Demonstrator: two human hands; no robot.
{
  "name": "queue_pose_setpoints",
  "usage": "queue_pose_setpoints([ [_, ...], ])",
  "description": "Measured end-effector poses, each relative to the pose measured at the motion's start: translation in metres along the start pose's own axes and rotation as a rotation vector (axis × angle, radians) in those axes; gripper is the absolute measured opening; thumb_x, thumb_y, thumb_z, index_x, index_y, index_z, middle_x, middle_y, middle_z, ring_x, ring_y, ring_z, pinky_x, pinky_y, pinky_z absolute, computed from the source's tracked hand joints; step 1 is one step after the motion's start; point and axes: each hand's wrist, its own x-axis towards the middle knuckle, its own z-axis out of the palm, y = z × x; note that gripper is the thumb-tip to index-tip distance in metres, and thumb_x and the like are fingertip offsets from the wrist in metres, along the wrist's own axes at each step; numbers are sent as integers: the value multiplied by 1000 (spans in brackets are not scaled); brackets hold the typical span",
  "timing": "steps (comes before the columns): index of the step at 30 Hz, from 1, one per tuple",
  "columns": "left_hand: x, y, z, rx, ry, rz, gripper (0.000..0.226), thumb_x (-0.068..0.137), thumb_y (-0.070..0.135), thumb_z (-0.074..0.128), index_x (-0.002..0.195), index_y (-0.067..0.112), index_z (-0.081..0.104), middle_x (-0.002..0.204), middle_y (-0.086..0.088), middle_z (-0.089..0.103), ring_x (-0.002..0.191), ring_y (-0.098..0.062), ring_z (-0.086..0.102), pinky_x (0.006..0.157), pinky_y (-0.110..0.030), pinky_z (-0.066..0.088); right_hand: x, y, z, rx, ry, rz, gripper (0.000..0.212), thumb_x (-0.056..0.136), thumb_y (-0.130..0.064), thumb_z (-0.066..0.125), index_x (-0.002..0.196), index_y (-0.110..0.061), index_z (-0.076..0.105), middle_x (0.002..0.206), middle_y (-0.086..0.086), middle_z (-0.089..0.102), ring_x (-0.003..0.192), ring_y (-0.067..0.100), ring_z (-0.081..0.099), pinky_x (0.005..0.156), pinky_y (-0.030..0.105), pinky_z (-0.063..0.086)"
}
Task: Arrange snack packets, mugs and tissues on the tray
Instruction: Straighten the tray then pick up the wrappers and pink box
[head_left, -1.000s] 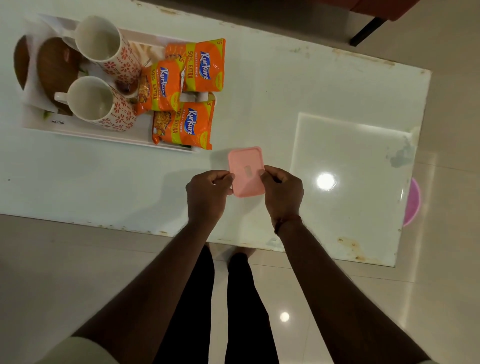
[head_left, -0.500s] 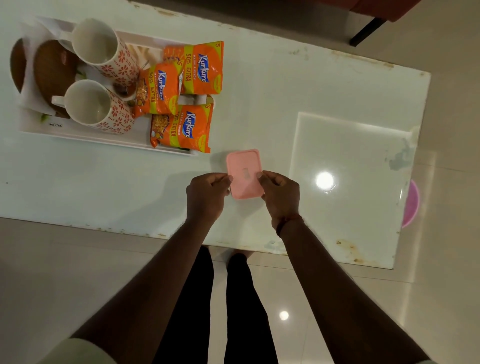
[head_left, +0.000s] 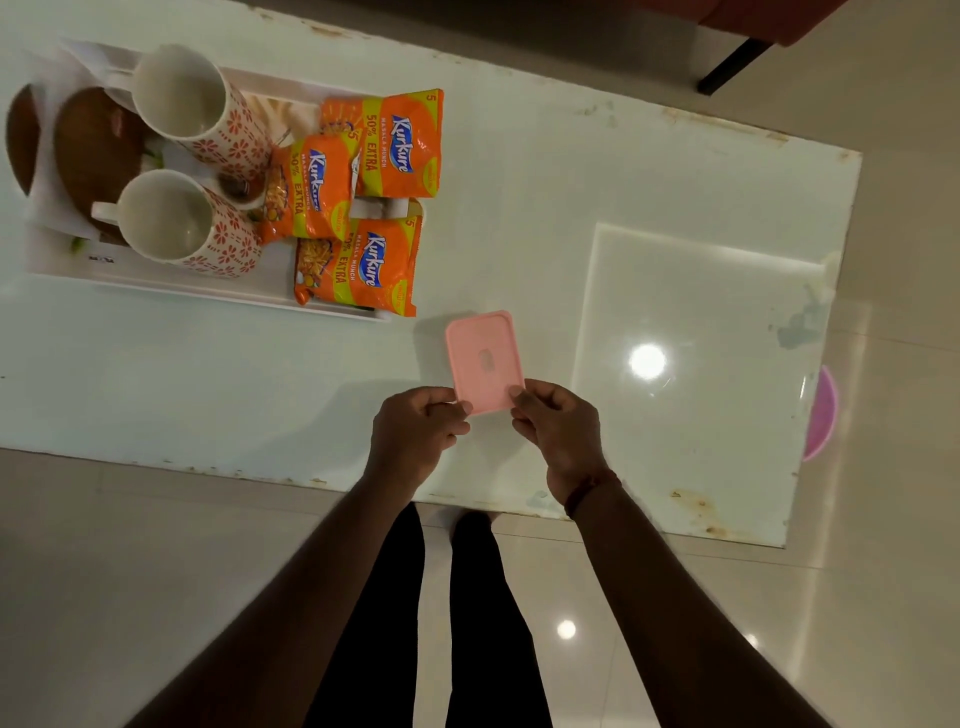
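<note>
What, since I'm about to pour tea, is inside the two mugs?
The near mug and far mug show only white insides; their bottoms are partly hidden by walls.

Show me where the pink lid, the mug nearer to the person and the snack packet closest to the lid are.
pink lid (head_left: 483, 353): head view, middle of its flat face.
nearer mug (head_left: 169, 215): head view, its white inside.
nearest Kurkure packet (head_left: 374, 260): head view, on the blue logo.

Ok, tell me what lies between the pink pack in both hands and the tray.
Nothing lies on the bare table between the pink pack, pinched by the left hand and right hand, and the tray. The tray's nearest end, though, is covered by snack packets, the closest one at its corner.
</note>
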Motion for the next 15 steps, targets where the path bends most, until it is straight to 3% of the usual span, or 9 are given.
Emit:
queue_pose_setpoints([
  [7,8,1,1,27,26,-10,13,81,15,77,91,7,73,73,-9,76,71,-19,75,75,-34,61,8,5,2,-2,57,-3,11,81,-15,80,88,-9,73,77,4,71,74,16,64,77,30,60],
  [12,8,6,-5,66,-29,-35,18,80,18,78,93,7,73,79,-9,76,74,-19,75,79,-42,61,12,-1,-4,-95,16,-7,15,79,-19,82,89,-9,74,75,2,71,72,16,62,80,34,59],
  [15,14,17,-10,186,-75,-10,29,76,27,80,99,12,72,87,-5,77,81,-19,74,79,-45,61,17,-13,-5,-199,-32,-45,35,78,-27,82,108,-10,72,94,1,74,85,14,65,80,29,54],
])
